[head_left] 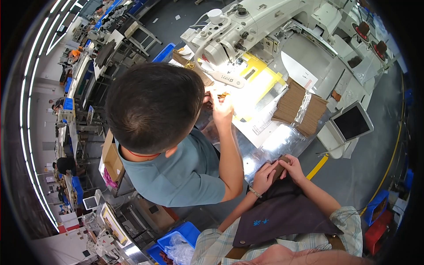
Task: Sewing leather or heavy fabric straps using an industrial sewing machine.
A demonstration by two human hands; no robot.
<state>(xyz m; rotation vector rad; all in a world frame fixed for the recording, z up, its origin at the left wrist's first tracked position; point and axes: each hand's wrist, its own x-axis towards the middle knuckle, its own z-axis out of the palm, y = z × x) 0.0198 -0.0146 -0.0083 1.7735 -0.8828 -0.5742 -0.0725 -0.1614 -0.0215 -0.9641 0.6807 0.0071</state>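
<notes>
Close in front of my apron, at the near edge of the metal worktable (254, 161), I hold a small folded brown piece (280, 169) that looks like fabric or leather. My left hand (263, 177), with a bracelet at the wrist, is closed on one side of it. On the other side, my right hand (292, 168) pinches it near the top. Beyond my hands lies a bundle of brown pieces (291, 105), wrapped by a clear band. Which side of the held piece faces up I cannot tell.
At my left a co-worker (176, 163) in a blue-green shirt leans over a lit white sewing machine (216, 48), hands near its yellow template (265, 81). A screen on a stand (352, 121) is at the right. Blue bins (183, 236) stand lower left.
</notes>
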